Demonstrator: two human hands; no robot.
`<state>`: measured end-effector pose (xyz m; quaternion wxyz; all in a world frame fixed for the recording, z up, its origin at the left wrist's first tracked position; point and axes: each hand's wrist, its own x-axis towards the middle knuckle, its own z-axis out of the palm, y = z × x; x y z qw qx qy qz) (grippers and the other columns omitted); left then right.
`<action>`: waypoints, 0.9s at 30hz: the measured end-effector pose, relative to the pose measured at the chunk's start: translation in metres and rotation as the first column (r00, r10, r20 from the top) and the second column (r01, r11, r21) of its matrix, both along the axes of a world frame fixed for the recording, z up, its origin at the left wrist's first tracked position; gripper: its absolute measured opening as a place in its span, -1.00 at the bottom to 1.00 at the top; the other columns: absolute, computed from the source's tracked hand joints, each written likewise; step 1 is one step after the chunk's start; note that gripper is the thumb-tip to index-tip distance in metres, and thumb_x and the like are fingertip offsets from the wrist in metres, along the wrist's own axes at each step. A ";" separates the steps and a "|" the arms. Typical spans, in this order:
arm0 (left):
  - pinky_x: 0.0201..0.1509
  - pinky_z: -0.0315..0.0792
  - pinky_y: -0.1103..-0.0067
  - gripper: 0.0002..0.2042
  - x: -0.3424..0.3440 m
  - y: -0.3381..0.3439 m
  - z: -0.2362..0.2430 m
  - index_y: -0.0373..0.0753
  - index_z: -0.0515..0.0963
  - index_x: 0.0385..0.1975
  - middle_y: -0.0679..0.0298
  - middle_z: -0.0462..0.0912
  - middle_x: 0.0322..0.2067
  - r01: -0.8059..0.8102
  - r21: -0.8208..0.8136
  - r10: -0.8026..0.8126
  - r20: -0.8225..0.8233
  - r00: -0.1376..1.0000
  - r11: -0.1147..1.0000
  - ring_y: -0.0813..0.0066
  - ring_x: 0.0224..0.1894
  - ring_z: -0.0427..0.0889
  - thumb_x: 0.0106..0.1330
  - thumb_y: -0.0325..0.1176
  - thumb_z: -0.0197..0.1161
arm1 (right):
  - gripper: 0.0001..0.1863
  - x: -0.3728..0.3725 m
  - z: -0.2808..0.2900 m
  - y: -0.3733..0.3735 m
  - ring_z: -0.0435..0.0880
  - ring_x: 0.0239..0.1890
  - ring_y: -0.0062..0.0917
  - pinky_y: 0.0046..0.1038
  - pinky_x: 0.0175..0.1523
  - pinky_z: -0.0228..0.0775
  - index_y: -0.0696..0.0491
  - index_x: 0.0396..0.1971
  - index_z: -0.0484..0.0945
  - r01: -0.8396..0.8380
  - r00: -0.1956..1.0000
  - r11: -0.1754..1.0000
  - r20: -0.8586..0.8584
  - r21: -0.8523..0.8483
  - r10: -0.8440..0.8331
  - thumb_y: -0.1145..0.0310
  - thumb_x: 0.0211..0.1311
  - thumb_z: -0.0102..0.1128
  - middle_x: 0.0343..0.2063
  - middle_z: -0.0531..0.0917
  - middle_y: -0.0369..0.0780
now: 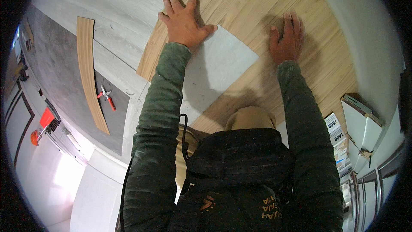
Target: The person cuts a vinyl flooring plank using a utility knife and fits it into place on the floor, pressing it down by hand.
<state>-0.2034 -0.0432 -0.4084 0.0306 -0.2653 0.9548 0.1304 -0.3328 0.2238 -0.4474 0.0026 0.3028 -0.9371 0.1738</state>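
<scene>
A large wood-grain laminate sheet [253,4] lies flat over a grey board [214,66], with a notch in it leaving a grey rectangle bare. My left hand [182,19] presses flat on the sheet near its left edge, fingers spread, thumb at the corner of the bare grey patch. Further right, my right hand [287,38] also lies palm down on the sheet, fingers apart. Neither hand holds anything. Both arms are in dark green sleeves.
A narrow wood-grain strip [90,73] lies on the grey surface at left. Red-handled cutters [106,96] rest beside it. An orange tool [40,131] sits at far left. White panels and stacked boxes [356,124] stand at the right.
</scene>
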 end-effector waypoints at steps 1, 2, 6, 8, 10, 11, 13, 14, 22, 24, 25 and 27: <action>0.27 -0.05 -0.18 0.05 0.001 0.000 0.000 0.02 0.20 0.36 -0.29 -0.06 0.35 0.005 -0.001 -0.005 -0.006 1.000 1.000 -0.34 0.39 -0.08 -0.30 0.07 0.52 | -0.40 -0.001 -0.001 0.000 0.11 0.38 -0.08 -0.02 0.42 -0.04 0.05 0.27 0.28 -0.005 1.000 1.000 -0.016 -0.002 0.005 0.13 0.28 0.05 0.33 0.21 -0.10; 0.27 -0.04 -0.17 0.05 0.000 0.000 0.001 0.01 0.21 0.36 -0.29 -0.05 0.35 0.011 -0.002 -0.011 -0.012 1.000 1.000 -0.33 0.39 -0.07 -0.29 0.07 0.52 | -0.41 -0.001 -0.001 0.000 0.12 0.38 -0.08 -0.03 0.42 -0.02 0.05 0.27 0.29 -0.002 1.000 1.000 -0.017 0.002 0.002 0.13 0.28 0.06 0.32 0.22 -0.11; 0.29 -0.15 -0.20 0.06 0.000 -0.004 0.003 0.00 0.20 0.38 -0.34 -0.10 0.36 0.025 0.057 -0.025 0.003 1.000 0.998 -0.36 0.40 -0.12 -0.27 0.05 0.55 | -0.42 -0.002 -0.001 -0.001 0.17 0.34 -0.09 -0.03 0.39 0.05 0.04 0.23 0.32 -0.015 0.998 1.000 -0.056 -0.012 0.014 0.11 0.25 0.10 0.28 0.26 -0.13; 0.30 -0.13 -0.19 0.05 -0.001 -0.006 0.003 0.01 0.21 0.37 -0.31 -0.09 0.36 0.030 0.058 -0.030 -0.009 1.000 0.998 -0.33 0.40 -0.11 -0.28 0.06 0.54 | -0.40 -0.004 -0.005 0.001 0.20 0.32 -0.07 0.00 0.37 0.07 0.04 0.21 0.34 -0.038 0.995 0.998 -0.092 -0.052 0.033 0.08 0.23 0.13 0.26 0.29 -0.11; 0.31 -0.12 -0.17 0.05 -0.003 -0.006 0.003 0.03 0.22 0.37 -0.28 -0.08 0.37 0.018 0.044 -0.018 0.014 1.000 0.999 -0.32 0.40 -0.09 -0.28 0.06 0.54 | -0.36 -0.007 -0.010 0.003 0.24 0.29 -0.03 0.05 0.34 0.06 0.05 0.20 0.35 -0.062 0.991 0.992 -0.125 -0.107 0.049 0.02 0.19 0.16 0.25 0.34 -0.08; 0.31 -0.11 -0.16 0.04 -0.004 -0.007 0.003 0.03 0.22 0.36 -0.26 -0.07 0.37 0.012 0.035 -0.013 0.029 1.000 0.999 -0.32 0.40 -0.09 -0.28 0.07 0.54 | -0.36 -0.006 -0.009 0.003 0.24 0.29 -0.02 0.05 0.34 0.07 0.05 0.20 0.35 -0.059 0.991 0.993 -0.123 -0.106 0.045 0.03 0.19 0.17 0.25 0.33 -0.08; 0.31 -0.10 -0.15 0.04 -0.003 -0.005 0.003 0.05 0.23 0.36 -0.25 -0.06 0.37 0.002 0.049 -0.002 0.014 1.000 0.999 -0.31 0.39 -0.07 -0.29 0.07 0.54 | -0.36 -0.004 -0.007 0.001 0.24 0.29 -0.02 0.04 0.34 0.07 0.06 0.21 0.34 -0.052 0.992 0.993 -0.119 -0.105 0.039 0.06 0.18 0.19 0.26 0.32 -0.08; 0.31 -0.09 -0.14 0.04 -0.005 -0.005 0.004 0.05 0.23 0.36 -0.24 -0.05 0.37 -0.003 0.054 0.003 0.005 1.000 0.999 -0.31 0.39 -0.06 -0.29 0.07 0.54 | -0.36 -0.005 -0.007 0.001 0.24 0.28 -0.01 0.04 0.34 0.07 0.07 0.20 0.34 -0.052 0.992 0.992 -0.117 -0.111 0.039 0.07 0.18 0.19 0.26 0.32 -0.07; 0.24 0.10 -0.13 0.10 -0.005 0.000 0.001 0.06 0.22 0.35 -0.17 0.06 0.33 0.004 -0.078 0.000 0.047 0.999 0.997 -0.22 0.34 0.08 -0.40 0.10 0.57 | -0.36 -0.005 -0.002 -0.002 0.23 0.28 0.00 0.04 0.34 0.06 0.09 0.19 0.34 -0.043 0.996 0.993 -0.082 -0.111 0.034 0.09 0.17 0.20 0.26 0.31 -0.09; 0.24 0.08 -0.15 0.11 -0.007 0.001 0.002 0.08 0.22 0.35 -0.18 0.05 0.33 -0.015 -0.066 0.018 0.052 0.998 0.998 -0.22 0.35 0.07 -0.41 0.08 0.58 | -0.36 -0.004 -0.002 -0.002 0.23 0.28 0.00 0.05 0.34 0.06 0.09 0.19 0.33 -0.035 0.997 0.994 -0.076 -0.099 0.028 0.10 0.15 0.21 0.26 0.31 -0.09; 0.25 0.07 -0.16 0.11 -0.007 0.002 0.002 0.09 0.22 0.35 -0.18 0.04 0.34 -0.025 -0.058 0.028 0.055 0.998 0.998 -0.22 0.35 0.06 -0.41 0.07 0.58 | -0.35 -0.003 -0.001 -0.003 0.23 0.28 0.00 0.05 0.33 0.06 0.09 0.19 0.33 -0.032 0.997 0.995 -0.072 -0.093 0.025 0.10 0.15 0.22 0.26 0.31 -0.10; 0.28 -0.04 -0.20 0.09 -0.009 0.004 0.005 0.08 0.22 0.36 -0.20 -0.01 0.35 -0.046 -0.004 0.046 0.061 0.997 0.999 -0.25 0.38 -0.01 -0.38 0.03 0.59 | -0.35 -0.002 0.001 -0.003 0.22 0.29 0.00 0.05 0.34 0.05 0.10 0.19 0.33 -0.024 0.997 0.997 -0.071 -0.078 0.018 0.11 0.14 0.23 0.26 0.31 -0.08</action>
